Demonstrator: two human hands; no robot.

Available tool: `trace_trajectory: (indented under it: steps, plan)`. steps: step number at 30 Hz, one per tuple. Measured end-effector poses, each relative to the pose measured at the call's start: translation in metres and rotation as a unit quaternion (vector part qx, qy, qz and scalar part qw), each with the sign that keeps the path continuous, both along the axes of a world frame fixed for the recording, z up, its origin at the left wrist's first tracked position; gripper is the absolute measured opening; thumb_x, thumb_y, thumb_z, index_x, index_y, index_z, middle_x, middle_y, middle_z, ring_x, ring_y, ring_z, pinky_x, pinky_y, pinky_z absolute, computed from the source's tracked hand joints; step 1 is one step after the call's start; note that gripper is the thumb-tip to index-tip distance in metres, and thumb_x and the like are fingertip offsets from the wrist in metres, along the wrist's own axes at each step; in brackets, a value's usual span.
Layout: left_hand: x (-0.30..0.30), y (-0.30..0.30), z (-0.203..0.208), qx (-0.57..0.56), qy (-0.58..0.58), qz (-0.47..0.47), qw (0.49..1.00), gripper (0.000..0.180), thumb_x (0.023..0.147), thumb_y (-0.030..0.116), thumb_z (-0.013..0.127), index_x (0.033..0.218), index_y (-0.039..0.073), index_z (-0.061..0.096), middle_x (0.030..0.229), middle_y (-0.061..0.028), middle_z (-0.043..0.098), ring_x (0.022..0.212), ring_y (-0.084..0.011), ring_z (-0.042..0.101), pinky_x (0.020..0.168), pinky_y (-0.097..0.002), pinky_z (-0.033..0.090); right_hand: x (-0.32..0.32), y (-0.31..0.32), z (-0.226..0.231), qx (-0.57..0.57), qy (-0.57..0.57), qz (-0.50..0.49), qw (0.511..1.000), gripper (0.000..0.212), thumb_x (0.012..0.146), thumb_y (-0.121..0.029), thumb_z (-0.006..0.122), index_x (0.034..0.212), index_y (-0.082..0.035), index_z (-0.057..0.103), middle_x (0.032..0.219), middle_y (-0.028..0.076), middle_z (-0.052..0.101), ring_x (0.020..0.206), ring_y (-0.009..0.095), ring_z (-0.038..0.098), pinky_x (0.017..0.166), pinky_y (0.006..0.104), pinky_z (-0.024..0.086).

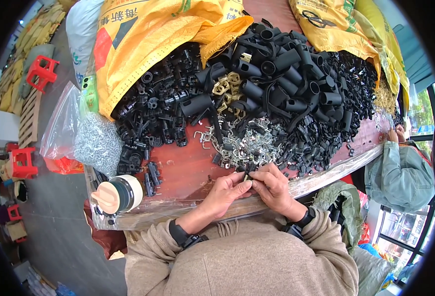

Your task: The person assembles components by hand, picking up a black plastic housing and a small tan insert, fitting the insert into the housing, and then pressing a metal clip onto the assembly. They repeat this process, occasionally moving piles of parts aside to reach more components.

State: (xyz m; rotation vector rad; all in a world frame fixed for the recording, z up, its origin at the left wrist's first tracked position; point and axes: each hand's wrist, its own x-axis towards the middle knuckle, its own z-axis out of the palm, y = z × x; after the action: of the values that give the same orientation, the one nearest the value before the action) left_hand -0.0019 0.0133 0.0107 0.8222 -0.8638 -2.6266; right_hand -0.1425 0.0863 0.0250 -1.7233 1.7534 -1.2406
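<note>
Near the front edge of the table, my left hand [224, 193] and my right hand [273, 188] meet, fingers closed around one small black part [248, 172]. A light sliver shows at its lower end, and the fingers cover most of it, so its exact kind is unclear. Just beyond the fingertips lies a heap of small silvery bent metal pieces [257, 140]. Behind it rises a pile of black tube-shaped parts [286, 74] with strap-like arms. Several brass-coloured clips [222, 88] lie among them.
Black mechanism parts [165, 106] spill from a yellow sack [153, 34] at the left. A lidded jar [118, 194] stands near the left corner, beside a bag of screws [98, 140]. Scissors [317, 18] rest on another sack. A co-worker [400, 170] sits at the right.
</note>
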Motion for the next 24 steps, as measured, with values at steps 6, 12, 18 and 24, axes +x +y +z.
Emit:
trace_trajectory:
  steps: [6,12,18,24]
  plan:
    - [0.005,-0.004,-0.008,0.023,0.003,-0.01,1.0,0.024,0.086,0.019,0.051,0.101,0.0,0.053,0.091,-0.0062,0.058,0.075,-0.0129,0.058,0.067,-0.0232,0.048,-0.013,-0.015,0.005,-0.009,0.021,-0.001,1.0,0.016,0.071,0.004,0.06,0.085,-0.002,0.057,0.073,0.009,0.054,0.063,0.02,0.053,0.054,0.0279,0.043]
    - [0.006,-0.006,-0.009,-0.002,0.011,-0.052,0.999,0.024,0.086,0.019,0.05,0.1,0.0,0.053,0.09,-0.0084,0.059,0.074,-0.0131,0.058,0.063,-0.0216,0.048,-0.066,-0.074,0.036,-0.089,0.092,-0.1,0.987,0.015,0.072,0.006,0.055,0.085,-0.001,0.056,0.072,0.007,0.057,0.061,0.017,0.054,0.053,0.0241,0.042]
    - [0.004,-0.004,-0.007,0.007,-0.008,-0.05,0.999,0.03,0.086,0.019,0.052,0.109,0.001,0.047,0.092,-0.0095,0.059,0.077,-0.0152,0.058,0.066,-0.0233,0.048,-0.08,-0.128,0.022,-0.125,0.276,-0.08,0.95,0.022,0.07,-0.004,0.059,0.091,-0.002,0.056,0.08,0.009,0.058,0.074,0.025,0.055,0.067,0.0321,0.042]
    - [0.003,-0.007,-0.004,0.009,-0.009,-0.034,0.999,0.042,0.084,0.02,0.054,0.119,0.005,0.036,0.098,-0.0127,0.057,0.083,-0.0191,0.059,0.068,-0.0249,0.048,-0.086,-0.135,0.021,-0.018,0.354,-0.098,0.93,0.033,0.068,-0.011,0.061,0.099,-0.004,0.053,0.087,0.009,0.057,0.078,0.027,0.054,0.07,0.0362,0.04]
